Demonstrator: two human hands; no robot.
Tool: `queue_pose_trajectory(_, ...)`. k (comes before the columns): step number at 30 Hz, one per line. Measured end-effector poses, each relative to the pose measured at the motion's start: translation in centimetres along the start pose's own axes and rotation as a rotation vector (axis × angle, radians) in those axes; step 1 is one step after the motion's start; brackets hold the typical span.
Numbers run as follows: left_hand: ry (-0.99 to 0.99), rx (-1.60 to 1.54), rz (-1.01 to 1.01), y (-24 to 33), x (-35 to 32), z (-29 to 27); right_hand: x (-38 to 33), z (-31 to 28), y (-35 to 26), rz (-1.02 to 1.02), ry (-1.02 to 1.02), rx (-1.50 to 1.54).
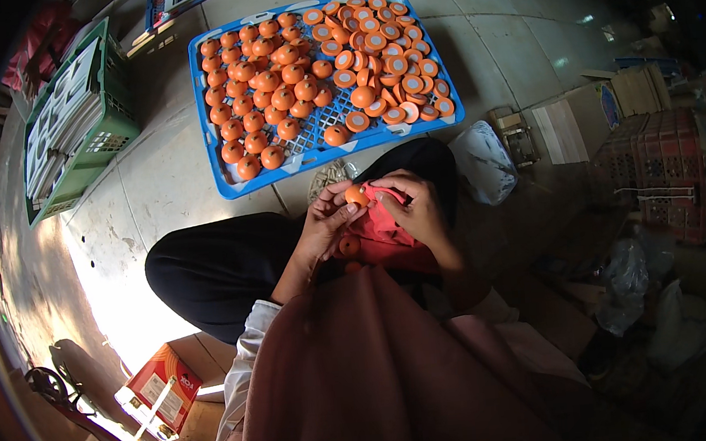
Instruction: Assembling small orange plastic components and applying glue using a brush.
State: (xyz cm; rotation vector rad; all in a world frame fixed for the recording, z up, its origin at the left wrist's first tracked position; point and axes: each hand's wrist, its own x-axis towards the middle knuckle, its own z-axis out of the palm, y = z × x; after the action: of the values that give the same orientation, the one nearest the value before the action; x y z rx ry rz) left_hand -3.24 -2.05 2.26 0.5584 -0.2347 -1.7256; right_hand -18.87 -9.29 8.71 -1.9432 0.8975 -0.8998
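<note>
Over my lap, my left hand (326, 220) pinches a small round orange piece (356, 195) between thumb and fingers. My right hand (420, 208) is closed on a red cloth (388, 222), which it presses against the side of that piece. More of the cloth drapes into my lap, where an orange ball (349, 245) lies partly hidden beneath my hands. Just beyond my knees is a blue lattice tray (313, 132). Rows of orange balls (267, 80) with dark tops fill its left side; orange half-rounds with pale flat faces (395, 64) are heaped on the right.
A clear bag of small pale pieces (330, 177) sits between the tray and my hands. At the left stands a green crate (111, 140) of white boards. To the right are a white plastic-wrapped bundle (485, 163) and a reddish crate (651, 168). A red-and-white box (163, 393) is at lower left.
</note>
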Motion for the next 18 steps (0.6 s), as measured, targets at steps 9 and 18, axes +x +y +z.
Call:
queue_pose_trajectory(9, 0.078, 0.344, 0.269, -0.88, 0.50, 0.44, -0.24, 0.17, -0.47, -0.010, -0.010, -0.077)
queue_pose_trajectory(18, 0.094, 0.213, 0.226, -0.48, -0.06, 0.57, -0.51, -0.73, -1.05, -0.015, -0.127, -0.054)
